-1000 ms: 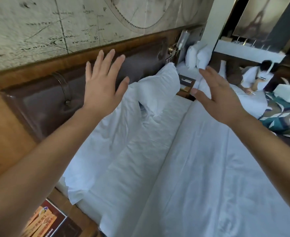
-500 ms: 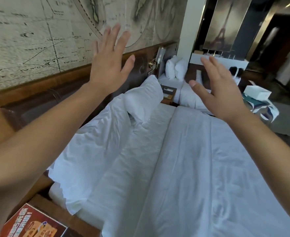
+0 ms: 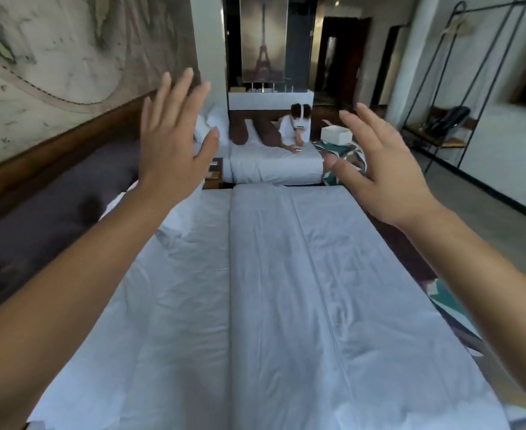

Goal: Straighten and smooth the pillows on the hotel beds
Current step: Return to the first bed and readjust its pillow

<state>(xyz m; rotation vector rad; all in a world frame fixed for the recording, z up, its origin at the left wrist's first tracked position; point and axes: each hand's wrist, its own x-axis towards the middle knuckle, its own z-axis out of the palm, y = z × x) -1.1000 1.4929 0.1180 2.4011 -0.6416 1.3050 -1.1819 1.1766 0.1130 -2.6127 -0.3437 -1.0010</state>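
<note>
White bedding covered the near bed [image 3: 255, 305], its duvet creased lengthwise, as I held both hands above it with nothing in them. My left hand [image 3: 168, 144] was raised with fingers straight and spread, palm away from me; my right hand [image 3: 382, 172] was likewise held wide, fingers slightly bent, thumb out. Neither touched the bed. One white pillow [image 3: 174, 218] lay rumpled at the left edge of the near bed, against the dark padded headboard [image 3: 53, 218], mostly hidden behind my left forearm. Beyond the foot of the bedding stood a small bedside stand [image 3: 213, 173], and past it a second bed [image 3: 274, 164] with white pillows [image 3: 215, 122] at its left end, partly behind my left hand. A person in white [image 3: 295, 128] lay across that bed. A white box [image 3: 336, 136] sat just beside it on patterned fabric [image 3: 342, 159]. An old-style map [image 3: 53, 57] filled the left wall, an Eiffel Tower picture [image 3: 263, 38] hung ahead, and a black metal rack [image 3: 460, 88] stood at right.
</note>
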